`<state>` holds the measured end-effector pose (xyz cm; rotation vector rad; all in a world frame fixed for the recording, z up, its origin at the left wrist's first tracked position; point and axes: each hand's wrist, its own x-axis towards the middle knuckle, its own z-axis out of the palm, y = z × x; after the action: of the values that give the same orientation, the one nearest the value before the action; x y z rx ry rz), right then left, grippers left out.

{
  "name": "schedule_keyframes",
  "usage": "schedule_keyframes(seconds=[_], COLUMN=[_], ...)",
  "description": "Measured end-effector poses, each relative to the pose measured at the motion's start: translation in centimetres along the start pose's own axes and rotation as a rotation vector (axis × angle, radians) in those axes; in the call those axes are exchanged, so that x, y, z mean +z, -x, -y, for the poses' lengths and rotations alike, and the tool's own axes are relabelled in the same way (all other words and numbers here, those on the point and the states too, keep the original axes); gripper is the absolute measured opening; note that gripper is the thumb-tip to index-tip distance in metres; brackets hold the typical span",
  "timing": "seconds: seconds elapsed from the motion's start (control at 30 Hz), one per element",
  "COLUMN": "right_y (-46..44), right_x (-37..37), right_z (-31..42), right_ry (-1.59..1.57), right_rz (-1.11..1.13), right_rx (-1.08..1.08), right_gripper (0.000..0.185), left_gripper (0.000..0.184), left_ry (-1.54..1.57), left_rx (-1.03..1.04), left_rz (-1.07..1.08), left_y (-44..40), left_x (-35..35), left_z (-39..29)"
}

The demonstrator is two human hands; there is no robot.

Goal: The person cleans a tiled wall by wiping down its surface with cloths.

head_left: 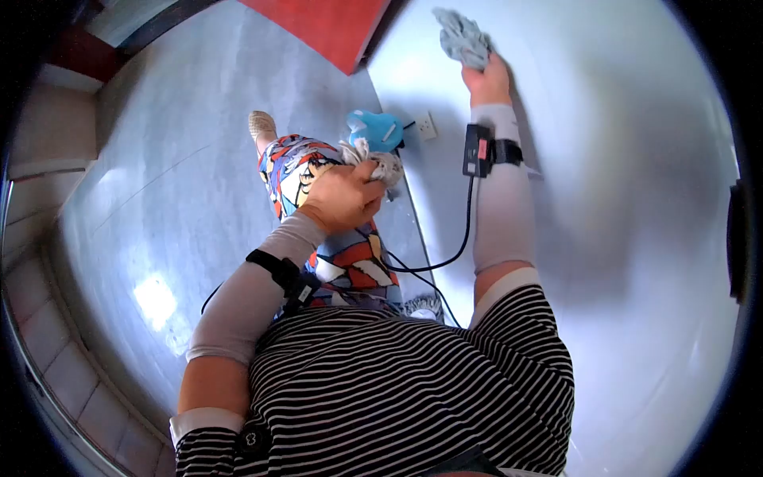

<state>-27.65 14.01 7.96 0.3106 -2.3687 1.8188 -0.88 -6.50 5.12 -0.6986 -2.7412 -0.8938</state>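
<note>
My right hand (488,81) is raised at the upper right with its fingers closed on a crumpled grey cloth (463,38). The cloth is at the white wall (636,143); whether all of it touches the surface I cannot tell. In front of my patterned trousers (358,258), my left hand (343,196) is closed around a bunched, off-white rag (385,165). Part of that rag is hidden by my fingers. Just beyond it is a light-blue plastic object (376,130), whose kind I cannot make out.
A wall socket (427,126) with a dark plug beside it sits low on the wall. Black cables (453,256) run from the bands on my forearms. A red panel (326,28) stands at the top. Grey floor (159,183) stretches to the left, bordered by tiles.
</note>
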Motion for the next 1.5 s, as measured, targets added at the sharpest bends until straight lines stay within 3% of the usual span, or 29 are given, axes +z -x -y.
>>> schedule_keyframes(seconds=[0.07, 0.17, 0.23, 0.33, 0.47, 0.53, 0.63, 0.7, 0.73, 0.8, 0.83, 0.9, 0.93, 1.0, 1.03, 1.07, 1.1, 1.17, 1.2, 1.23, 1.33, 1.4, 1.47, 1.5], right_y=[-0.4, 2.1, 7.4, 15.6, 27.9, 34.5, 40.3, 43.6, 44.2, 43.4, 42.7, 36.9, 33.7, 28.4, 26.2, 22.9, 20.6, 15.9, 15.3, 14.6, 16.9, 20.1, 25.5, 29.2], right_x=[-0.7, -1.6, -4.5, -9.0, -16.0, -20.1, -21.9, -25.4, -27.0, -28.0, -28.1, -23.1, -21.6, -17.5, -15.5, -15.5, -15.2, -14.5, -15.4, -15.5, -17.0, -18.5, -19.1, -18.9], right_z=[-0.1, -0.8, -3.4, -6.2, -7.2, -11.6, -9.6, -13.2, -15.0, -15.2, -15.7, -10.3, -9.0, -1.8, 2.7, 1.3, 3.5, 8.0, 8.5, 10.0, 9.2, 6.9, 3.2, 0.9], right_ry=[-0.279, -0.967, -0.772, -0.873, 0.379, 0.731, 0.756, -0.930, -0.930, -1.091, -1.088, -0.388, -0.520, -0.016, 0.611, 0.325, -0.103, -1.112, -1.093, -1.142, -1.168, -1.164, -1.375, -0.697], right_rz=[-0.024, -0.332, -0.257, -0.411, -0.061, -0.139, -0.186, -0.765, -0.756, -0.323, -0.323, -0.352, -0.441, -0.390, -0.229, -0.280, -0.279, -0.508, -0.299, -0.465, -0.508, -0.575, -0.636, -0.702], right_rx=[0.045, 0.540, 0.464, 0.558, 0.242, 0.309, 0.435, 0.890, 0.879, 0.750, 0.732, 0.610, 0.583, 0.347, 0.125, 0.018, 0.138, 0.319, 0.198, 0.224, 0.186, 0.201, 0.269, 0.162], right_gripper=[0.033, 0.026, 0.025, 0.023, 0.037, 0.036, 0.031, 0.026, 0.026, 0.030, 0.030, 0.032, 0.027, 0.027, 0.028, 0.029, 0.026, 0.027, 0.025, 0.024, 0.022, 0.022, 0.025, 0.028], left_gripper=[0.012, 0.013, 0.013, 0.012, 0.010, 0.012, 0.012, 0.011, 0.011, 0.011, 0.011, 0.011, 0.012, 0.012, 0.013, 0.014, 0.014, 0.015, 0.016, 0.016, 0.016, 0.015, 0.014, 0.013], left_ry=[-0.001, -0.018, -0.029, -0.028, -0.024, -0.045, -0.007, -0.026, -0.018, -0.014, -0.013, -0.003, -0.009, -0.021, -0.028, -0.038, -0.048, -0.009, -0.046, -0.046, -0.058, -0.077, -0.066, -0.064], left_rx=[0.006, -0.002, -0.006, -0.001, -0.027, -0.044, -0.039, -0.041, -0.031, -0.011, -0.007, 0.012, 0.000, 0.000, -0.024, -0.045, -0.019, -0.053, -0.101, -0.055, -0.005, -0.099, -0.048, -0.040], left_rz=[-0.017, 0.000, -0.032, 0.004, -0.008, -0.005, -0.037, -0.031, -0.041, -0.064, -0.067, -0.078, -0.068, -0.047, -0.023, 0.004, 0.017, -0.054, -0.003, 0.022, 0.021, 0.020, 0.014, -0.015], left_y=[0.0, 0.1, 0.0, -0.1, -0.3, -0.3, -0.3, -0.1, 0.0, -0.2, -0.2, -0.2, -0.2, 0.0, 0.0, -0.1, -0.1, 0.0, 0.0, 0.0, 0.0, 0.0, 0.1, 0.2], left_x=[-0.3, -0.4, -0.4, -0.4, -0.9, -1.0, -0.7, -1.0, -0.9, -1.1, -1.2, -1.3, -1.5, -1.8, -1.7, -1.7, -1.6, -1.2, -0.8, -0.7, -0.4, -0.6, -0.3, -0.2], left_z=[-0.4, -0.5, -0.6, -0.6, -1.4, -1.5, -1.3, -1.7, -1.6, -1.5, -1.5, -1.7, -1.8, -2.0, -2.1, -2.3, -2.4, -2.5, -2.5, -2.3, -2.4, -2.8, -2.8, -2.7])
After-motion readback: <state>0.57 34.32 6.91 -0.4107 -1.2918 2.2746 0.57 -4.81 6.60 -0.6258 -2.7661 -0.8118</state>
